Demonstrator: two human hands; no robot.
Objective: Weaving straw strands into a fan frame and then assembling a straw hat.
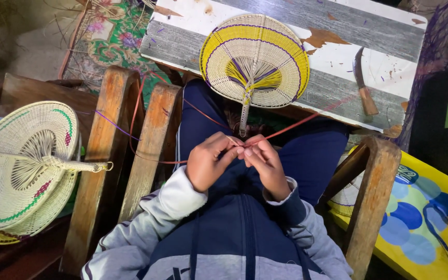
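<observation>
Now, head view: your left hand [207, 162] and right hand [266, 165] meet over lap, fingers pinched narrow on red strip [286, 128] at fan [255, 58] handle. Fan lies on striped bench [385, 31], handle toward you. Knife [363, 82] on bench, right of fan. Finished fans [22, 166] stacked far left.

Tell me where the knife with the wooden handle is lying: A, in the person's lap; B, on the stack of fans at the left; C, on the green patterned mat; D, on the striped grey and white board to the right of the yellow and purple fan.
D: the knife lies flat on the striped board, to the right of the yellow and purple fan, away from both hands.
</observation>
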